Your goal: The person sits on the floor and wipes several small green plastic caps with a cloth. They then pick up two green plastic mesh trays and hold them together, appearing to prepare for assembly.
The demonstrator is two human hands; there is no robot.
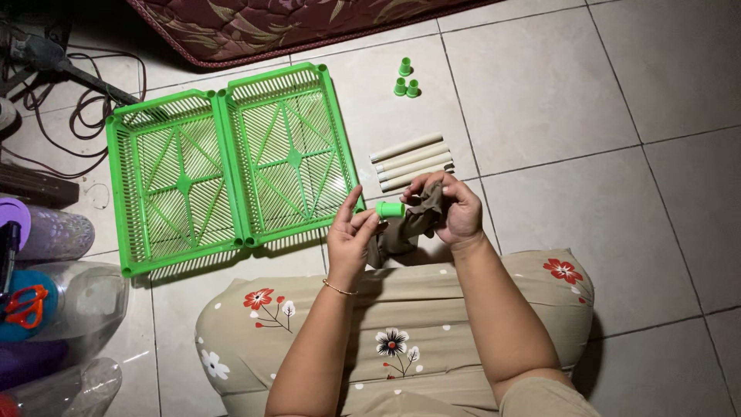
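Left hand (351, 235) pinches a green cap (390, 209) at its left end; right hand (455, 207) grips a grey cloth (413, 224) against the cap's right end. The fingertip pinch looks shallow, so cloth pressure could knock the cap to the floor (540, 85). Farther: four pale tubes (411, 161), two green trays (224, 166), three spare caps (406, 79).

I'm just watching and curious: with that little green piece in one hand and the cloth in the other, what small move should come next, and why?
Probably bring the cloth in the right hand onto the green connector pinched by the left hand and rub it. The two sit almost touching, and three similar green pieces wait beyond the cream tubes.
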